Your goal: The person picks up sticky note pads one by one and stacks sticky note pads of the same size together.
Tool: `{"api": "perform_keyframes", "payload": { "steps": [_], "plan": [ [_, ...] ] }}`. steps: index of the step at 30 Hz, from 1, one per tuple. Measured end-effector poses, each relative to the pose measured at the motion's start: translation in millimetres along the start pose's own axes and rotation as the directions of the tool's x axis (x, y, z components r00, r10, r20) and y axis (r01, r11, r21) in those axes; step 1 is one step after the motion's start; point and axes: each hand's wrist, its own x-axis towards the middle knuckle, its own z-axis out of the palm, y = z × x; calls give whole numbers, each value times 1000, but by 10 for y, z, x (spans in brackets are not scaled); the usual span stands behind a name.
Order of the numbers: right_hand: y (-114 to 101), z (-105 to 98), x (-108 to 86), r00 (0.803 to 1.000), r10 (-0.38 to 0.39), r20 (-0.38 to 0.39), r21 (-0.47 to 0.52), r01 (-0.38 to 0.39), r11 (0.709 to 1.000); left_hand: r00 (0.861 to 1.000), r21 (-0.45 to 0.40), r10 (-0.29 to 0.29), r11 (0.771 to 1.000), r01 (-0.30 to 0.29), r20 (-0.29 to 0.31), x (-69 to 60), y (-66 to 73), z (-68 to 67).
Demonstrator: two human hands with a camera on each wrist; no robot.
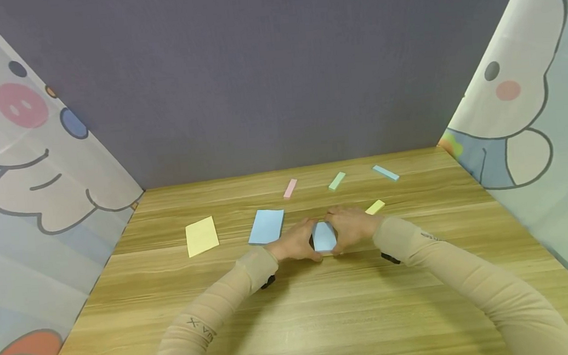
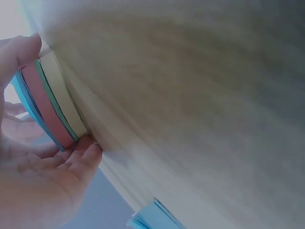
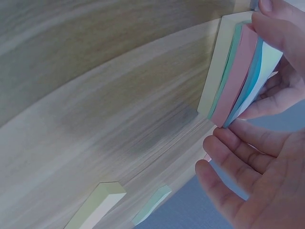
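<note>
Both hands hold a stack of sticky note pads [image 1: 324, 237] from its two sides on the wooden table [image 1: 323, 317]. My left hand [image 1: 297, 241] grips the left side and my right hand [image 1: 351, 228] the right, thumbs toward the near edge. Only the light blue top shows in the head view. In the left wrist view the stack [image 2: 45, 102] has a cream layer nearest the table, then green, pink and blue. The same layers of the stack [image 3: 233, 76] appear in the right wrist view, its light top sheet lifting slightly.
Left of the hands lie a larger blue pad [image 1: 266, 226] and a yellow pad [image 1: 202, 236]. Behind are narrow pink [image 1: 290, 188], green [image 1: 337, 181] and blue strips [image 1: 386, 172]. A yellow strip [image 1: 375, 207] sits by the right wrist. A grey panel [image 1: 277, 79] stands behind the table.
</note>
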Motion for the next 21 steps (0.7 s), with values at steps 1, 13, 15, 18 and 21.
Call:
{"api": "perform_keyframes", "payload": {
  "steps": [1,13,15,18,21],
  "plan": [
    [-1,1,0,1000,-2,-2,0,2,1000,1000,-2,-3,1000,3,3,0,0,-1],
    [-4,-1,5,1000,0,1,-3,0,1000,999,-41,-20,999,21,26,11,-2,-22],
    [-6,-7,6,1000,7,11,0,-7,1000,999,-48,-23,999,24,30,15,0,-24],
    [-10,-18,4,1000,13,27,16,-13,1000,999,-56,-22,998,24,29,18,9,-27],
    [-16,-30,1,999,17,39,36,-18,999,1000,-50,-17,999,18,25,16,20,-29]
  ]
}}
